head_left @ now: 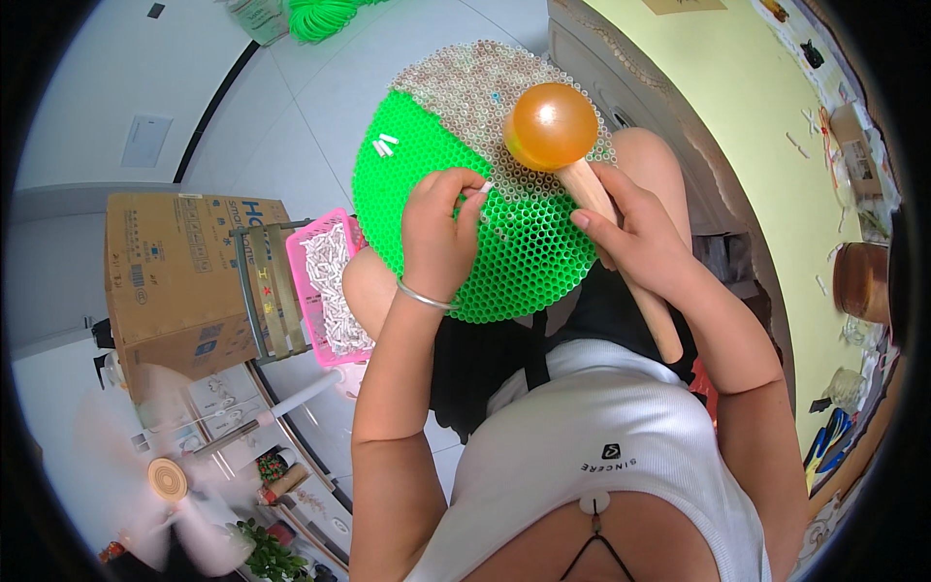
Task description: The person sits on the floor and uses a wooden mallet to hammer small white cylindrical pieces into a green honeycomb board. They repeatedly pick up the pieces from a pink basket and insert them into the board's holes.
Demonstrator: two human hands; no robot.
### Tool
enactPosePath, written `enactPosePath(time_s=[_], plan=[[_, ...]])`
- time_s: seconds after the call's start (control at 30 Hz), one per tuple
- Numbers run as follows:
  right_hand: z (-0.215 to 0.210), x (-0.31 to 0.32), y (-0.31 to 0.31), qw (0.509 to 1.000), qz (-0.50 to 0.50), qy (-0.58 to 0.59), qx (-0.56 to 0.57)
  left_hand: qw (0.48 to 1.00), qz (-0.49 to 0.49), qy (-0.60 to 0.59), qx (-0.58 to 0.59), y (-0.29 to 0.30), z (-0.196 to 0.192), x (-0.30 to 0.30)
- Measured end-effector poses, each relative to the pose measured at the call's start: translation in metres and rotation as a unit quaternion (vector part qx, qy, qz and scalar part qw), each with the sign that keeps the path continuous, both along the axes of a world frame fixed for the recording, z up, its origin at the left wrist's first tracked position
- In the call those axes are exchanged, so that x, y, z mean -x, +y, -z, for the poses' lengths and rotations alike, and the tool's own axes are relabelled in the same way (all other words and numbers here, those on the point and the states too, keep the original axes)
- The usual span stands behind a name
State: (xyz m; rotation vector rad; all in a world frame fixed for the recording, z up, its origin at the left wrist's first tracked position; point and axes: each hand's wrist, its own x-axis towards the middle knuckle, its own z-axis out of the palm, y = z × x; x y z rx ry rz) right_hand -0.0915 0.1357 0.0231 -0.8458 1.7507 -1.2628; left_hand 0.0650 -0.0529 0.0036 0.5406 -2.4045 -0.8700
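Now a white peg [488, 187] is pinched by the left grip [438, 228], a mallet [585, 186] held by the right grip [635, 228], green board [533, 262] below!

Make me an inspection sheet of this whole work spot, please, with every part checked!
Surface: round green honeycomb mat over the lap, its far part packed with pale tubes.
Job's things: orange-headed mallet; pink basket full of white pieces.
Clutter: a few loose white sticks on the mat; assorted small things along the yellow tabletop at right.
Hands: left hand pinches a small white piece over the mat; right hand grips the mallet's handle.
Cables: nothing seen for certain; a green cord bundle lies at the top.
Surroundings: cardboard box, blurred fan, leafy plant.
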Motion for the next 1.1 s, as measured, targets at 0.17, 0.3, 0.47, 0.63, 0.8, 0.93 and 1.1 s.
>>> enactPosePath(time_s=[0.17,0.3,0.47,0.63,0.8,0.93,1.1], plan=[[0.008,0.001,0.0,0.999,0.0,0.023,0.024,1.0,-0.016,0.012,0.015,0.006,0.009,0.001],[0.01,0.001,0.0,0.999,-0.003,0.024,0.029,0.999,-0.027,0.012,0.043,0.011,0.016,0.002],[0.012,0.001,0.001,0.999,0.001,0.032,0.037,0.991,-0.005,-0.005,0.135,0.011,0.015,0.007],[0.005,-0.003,0.002,0.999,-0.004,0.05,0.021,0.986,0.017,-0.001,0.168,0.009,0.017,0.009],[-0.053,-0.009,0.004,0.998,-0.053,-0.026,-0.027,0.997,-0.062,0.01,-0.038,0.013,0.008,-0.004],[-0.037,-0.02,0.007,0.98,-0.095,0.153,0.082,0.988,-0.141,0.02,0.063,-0.033,0.009,-0.019],[-0.03,-0.01,0.003,0.981,-0.117,0.148,-0.041,0.948,-0.174,-0.032,0.263,-0.098,0.011,-0.017]])
